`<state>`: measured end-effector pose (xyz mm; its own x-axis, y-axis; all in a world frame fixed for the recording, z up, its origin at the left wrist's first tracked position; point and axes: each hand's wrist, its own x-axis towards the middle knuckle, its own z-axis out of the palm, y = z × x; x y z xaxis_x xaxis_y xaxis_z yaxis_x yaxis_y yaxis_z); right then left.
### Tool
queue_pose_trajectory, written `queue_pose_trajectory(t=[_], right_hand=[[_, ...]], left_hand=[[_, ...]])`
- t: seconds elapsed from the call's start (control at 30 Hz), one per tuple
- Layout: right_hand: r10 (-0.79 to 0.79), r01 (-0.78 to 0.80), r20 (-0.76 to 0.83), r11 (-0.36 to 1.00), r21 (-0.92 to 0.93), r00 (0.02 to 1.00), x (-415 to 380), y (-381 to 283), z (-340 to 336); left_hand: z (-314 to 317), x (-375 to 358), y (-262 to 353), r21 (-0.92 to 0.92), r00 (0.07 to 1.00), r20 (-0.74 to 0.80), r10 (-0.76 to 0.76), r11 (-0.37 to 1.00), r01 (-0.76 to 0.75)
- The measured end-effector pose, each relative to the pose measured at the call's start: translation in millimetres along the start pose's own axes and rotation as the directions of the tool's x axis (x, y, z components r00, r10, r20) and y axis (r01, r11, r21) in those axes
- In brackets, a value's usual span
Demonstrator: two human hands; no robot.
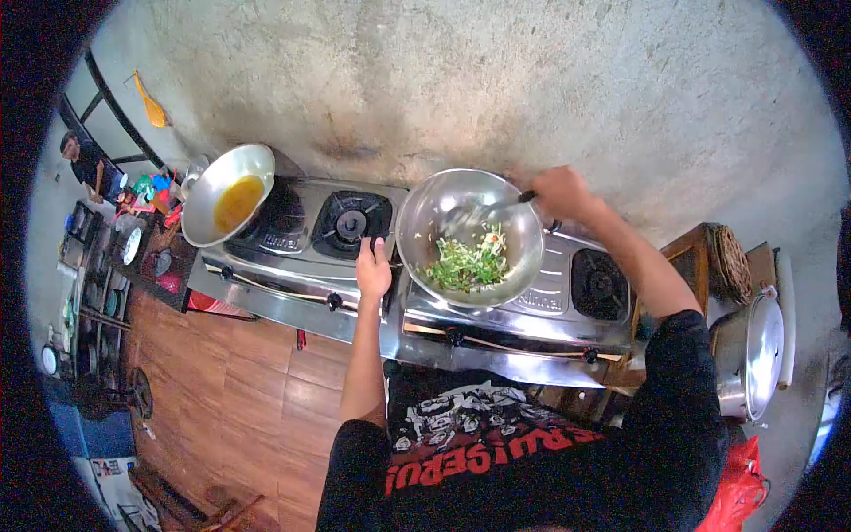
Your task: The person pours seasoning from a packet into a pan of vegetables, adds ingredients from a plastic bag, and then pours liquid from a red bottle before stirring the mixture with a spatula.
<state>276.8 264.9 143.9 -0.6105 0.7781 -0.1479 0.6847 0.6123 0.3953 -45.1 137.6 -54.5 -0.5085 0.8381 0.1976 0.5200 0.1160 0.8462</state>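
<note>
A metal wok (523,257) sits on the right-hand stove, with chopped green and pale vegetables (470,264) in its bottom. My right hand (560,193) is closed round the black handle of a spatula (496,209), whose blade is blurred above the vegetables. At the wok's left side, my left hand (374,268) grips what looks like its short dark handle; the fingers partly hide it.
On the left stove (292,213), a second wok (202,206) holding yellowish oil tilts beside a bare burner (351,223). A large metal pot (752,359) stands at the right. A concrete wall (425,80) rises behind the stoves. Another person (87,168) is at the far left.
</note>
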Motion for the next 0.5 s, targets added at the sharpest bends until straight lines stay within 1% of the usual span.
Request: queue_pose_trajectory(t=[0.03,0.1,0.13,0.2,0.23,0.27,0.3,0.33,0.4,0.43,0.47,0.5], right_hand=[[0.001,-0.001,0.004,1.000,0.004,1.000,-7.4,7.1,8.8],[0.181,-0.177,0.159,0.983,-0.038,0.971,-16.3,17.8,17.8],[0.181,-0.177,0.162,0.983,-0.038,0.970,-22.9,13.2,19.7],[0.180,-0.202,0.248,0.977,0.064,0.952,-45.8,-7.8,24.5],[0.182,-0.204,0.254,0.977,0.066,0.950,-49.5,-17.7,35.3],[0.138,-0.183,0.225,0.964,0.194,0.965,-50.4,-27.7,53.2],[0.100,-0.156,0.187,0.936,0.316,0.977,-53.5,-35.9,62.7],[0.104,-0.159,0.185,0.937,0.311,0.977,-58.8,-44.1,55.5],[0.217,-0.223,0.060,0.895,0.385,0.974,-69.7,-55.6,35.6],[0.211,-0.221,0.070,0.894,0.390,0.975,-73.9,-53.5,22.6],[0.229,-0.232,0.045,0.918,0.323,0.972,-75.4,-47.7,7.2],[0.250,-0.246,0.019,0.935,0.254,0.968,-73.4,-41.9,0.6]], left_hand=[[0.4,-0.3,-0.4,0.016,1.000,-0.024,0.016,1.000,-0.015],[-0.2,-1.8,3.0,0.013,1.000,-0.023,0.011,1.000,-0.011],[-0.9,-4.2,5.5,0.010,1.000,-0.023,0.001,1.000,-0.001],[-3.6,-7.4,11.8,-0.014,1.000,-0.021,0.003,1.000,-0.003],[-4.1,-9.6,13.3,-0.038,1.000,-0.019,0.008,0.999,-0.009],[-2.0,-12.6,10.2,-0.039,1.000,-0.011,0.007,0.999,-0.007],[1.4,-13.9,4.6,-0.042,0.999,-0.040,0.004,0.999,-0.006],[4.7,-10.8,1.8,-0.048,0.997,-0.076,0.005,0.999,-0.009],[10.9,-7.6,-5.0,-0.061,0.996,-0.090,0.019,0.998,-0.025],[9.2,-10.9,-7.9,-0.064,0.995,-0.093,0.031,0.997,-0.037],[7.1,-8.1,-10.8,-0.088,1.000,0.001,-0.004,0.996,0.004],[6.6,-10.9,-11.6,-0.081,1.000,0.011,-0.008,0.997,0.008]])
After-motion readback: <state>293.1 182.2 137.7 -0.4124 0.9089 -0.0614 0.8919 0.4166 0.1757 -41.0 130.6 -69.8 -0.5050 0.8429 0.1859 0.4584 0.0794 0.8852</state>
